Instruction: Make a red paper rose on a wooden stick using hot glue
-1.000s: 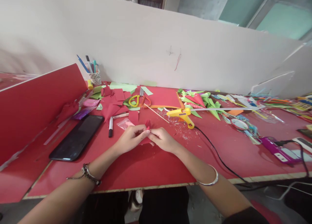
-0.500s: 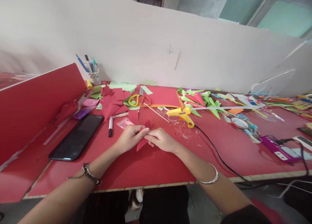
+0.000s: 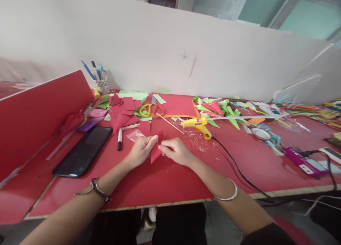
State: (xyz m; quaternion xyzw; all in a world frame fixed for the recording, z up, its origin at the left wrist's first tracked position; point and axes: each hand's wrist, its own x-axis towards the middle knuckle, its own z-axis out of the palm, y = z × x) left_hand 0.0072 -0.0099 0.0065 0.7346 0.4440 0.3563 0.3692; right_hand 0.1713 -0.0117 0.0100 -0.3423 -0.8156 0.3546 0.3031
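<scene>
A folded piece of red paper (image 3: pixel 156 152) is held above the red table, its pointed end toward me. My left hand (image 3: pixel 142 150) grips its left side with the thumb on top. From the other side, my right hand (image 3: pixel 175 152) pinches the paper's edge between thumb and fingers. Just beyond my hands lie a small red paper square (image 3: pixel 145 127) and a clear plastic bag (image 3: pixel 133 135). To the right, a yellow glue gun (image 3: pixel 198 124) with a long glue stick rests on the table.
Scissors (image 3: pixel 145 110), red paper scraps (image 3: pixel 119 119) and a marker (image 3: pixel 120 139) lie behind my hands. A phone (image 3: pixel 84 151) is at left, a pen cup (image 3: pixel 102 85) behind it. Green and red paper cones (image 3: pixel 215 108) sit far right of centre, with a purple power strip (image 3: pixel 305 161) nearer.
My hands have moved slightly apart, showing more of the red paper between them. The left thumb has lifted away from the right fingers.
</scene>
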